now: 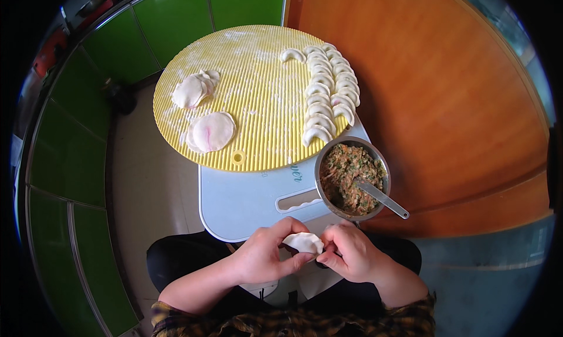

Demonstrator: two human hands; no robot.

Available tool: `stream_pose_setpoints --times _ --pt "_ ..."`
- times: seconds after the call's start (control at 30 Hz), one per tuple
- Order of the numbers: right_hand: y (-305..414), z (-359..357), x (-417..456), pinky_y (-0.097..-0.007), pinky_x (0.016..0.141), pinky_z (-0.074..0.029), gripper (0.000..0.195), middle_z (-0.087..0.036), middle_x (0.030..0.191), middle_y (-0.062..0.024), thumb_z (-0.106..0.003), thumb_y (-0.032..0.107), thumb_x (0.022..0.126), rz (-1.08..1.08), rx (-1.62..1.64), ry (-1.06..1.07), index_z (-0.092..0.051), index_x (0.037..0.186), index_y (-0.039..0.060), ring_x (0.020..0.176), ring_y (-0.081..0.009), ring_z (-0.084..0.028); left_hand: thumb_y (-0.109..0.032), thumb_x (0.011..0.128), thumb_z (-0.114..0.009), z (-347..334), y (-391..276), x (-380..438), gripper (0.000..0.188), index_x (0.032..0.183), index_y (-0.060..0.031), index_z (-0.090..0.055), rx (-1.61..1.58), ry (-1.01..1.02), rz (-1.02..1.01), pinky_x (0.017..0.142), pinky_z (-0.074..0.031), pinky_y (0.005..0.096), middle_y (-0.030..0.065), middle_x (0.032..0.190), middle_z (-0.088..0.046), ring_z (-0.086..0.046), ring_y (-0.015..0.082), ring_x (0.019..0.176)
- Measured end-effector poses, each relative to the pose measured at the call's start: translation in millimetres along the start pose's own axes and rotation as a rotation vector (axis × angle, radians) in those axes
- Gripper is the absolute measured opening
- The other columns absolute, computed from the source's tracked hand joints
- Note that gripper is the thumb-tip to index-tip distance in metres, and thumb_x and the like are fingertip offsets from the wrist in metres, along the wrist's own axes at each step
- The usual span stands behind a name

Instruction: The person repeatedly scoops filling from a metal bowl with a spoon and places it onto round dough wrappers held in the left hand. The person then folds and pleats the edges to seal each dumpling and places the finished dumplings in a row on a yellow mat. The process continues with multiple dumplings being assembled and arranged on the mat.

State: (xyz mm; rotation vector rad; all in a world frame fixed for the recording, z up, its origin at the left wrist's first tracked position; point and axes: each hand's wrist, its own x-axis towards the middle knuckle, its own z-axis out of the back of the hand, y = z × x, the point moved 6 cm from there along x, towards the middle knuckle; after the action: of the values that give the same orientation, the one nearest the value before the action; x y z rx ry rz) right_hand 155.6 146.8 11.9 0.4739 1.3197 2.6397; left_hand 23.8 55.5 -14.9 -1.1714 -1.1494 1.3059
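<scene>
A folded white dumpling (304,243) is held in front of my lap. My left hand (270,251) grips its left side between thumb and fingers. The thumb and fingers of my right hand (352,251) pinch its right end. Beyond them, a round yellow ridged board (259,104) dusted with flour carries two stacks of round dough wrappers, the nearer (214,132) and the farther (193,90). Rows of crescent dumplings (319,96) line the board's right side. A metal bowl (318,178) of minced filling (352,174) stands just beyond my right hand, with a metal utensil (382,198) leaning in it.
Under the board is a light blue folding table or stool (237,205) with a handle slot. An orange-brown wooden panel (440,104) rises on the right. Green cabinets (66,126) curve round the left and back, with a dark bottle-like object (118,96) on the floor beside them.
</scene>
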Motion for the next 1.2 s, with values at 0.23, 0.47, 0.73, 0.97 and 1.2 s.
stream_pose_setpoints --times 0.23,0.47,0.73,0.97,1.2 --pt "1 -4 -2 -0.039 0.067 -0.041 0.019 -0.058 0.071 -0.0074 -0.068 0.014 0.09 0.093 -0.176 -0.055 -0.051 0.087 0.0069 0.064 -0.0293 -0.056 -0.006 0.085 -0.075 0 -6 2 0.028 0.111 -0.0024 -0.064 0.057 0.041 0.046 0.084 -0.053 0.0274 0.0071 0.1 -0.072 -0.068 0.013 0.092" --pt "6 -7 -5 -0.0372 0.06 -0.044 0.023 -0.056 0.073 -0.008 -0.071 0.016 0.088 0.045 -0.277 -0.059 -0.05 0.089 0.0057 0.06 -0.0293 -0.055 -0.006 0.086 -0.075 3 -7 1 0.028 0.112 -0.0022 -0.065 -0.009 0.008 0.031 0.083 -0.053 0.0271 0.0066 0.101 -0.072 -0.067 0.012 0.093" --pt "13 2 -5 -0.0366 0.059 -0.044 0.022 -0.056 0.069 -0.0061 -0.072 0.013 0.086 0.166 -0.28 -0.137 -0.052 0.084 0.006 0.059 -0.0272 -0.056 -0.011 0.088 -0.076 1 -7 1 0.027 0.112 -0.0022 -0.065 0.001 0.056 0.048 0.082 -0.052 0.0271 0.0058 0.102 -0.071 -0.066 0.0115 0.093" --pt "10 0 -7 -0.0368 0.058 -0.044 0.022 -0.059 0.068 -0.0069 -0.073 0.015 0.087 0.131 -0.227 -0.153 -0.054 0.085 0.0058 0.059 -0.0277 -0.057 -0.009 0.089 -0.075 1 -5 -2 0.027 0.112 -0.001 -0.063 -0.08 -0.016 -0.014 0.082 -0.052 0.0261 0.006 0.102 -0.07 -0.064 0.0102 0.092" --pt "9 -1 -7 -0.0379 0.057 -0.046 0.023 -0.058 0.067 -0.0081 -0.073 0.017 0.087 0.095 -0.179 -0.161 -0.053 0.086 0.005 0.056 -0.0297 -0.057 -0.007 0.091 -0.073 3 1 -3 0.031 0.118 0.0 -0.059 -0.146 -0.055 -0.054 0.086 -0.051 0.0267 0.0071 0.108 -0.069 -0.064 0.0116 0.098"
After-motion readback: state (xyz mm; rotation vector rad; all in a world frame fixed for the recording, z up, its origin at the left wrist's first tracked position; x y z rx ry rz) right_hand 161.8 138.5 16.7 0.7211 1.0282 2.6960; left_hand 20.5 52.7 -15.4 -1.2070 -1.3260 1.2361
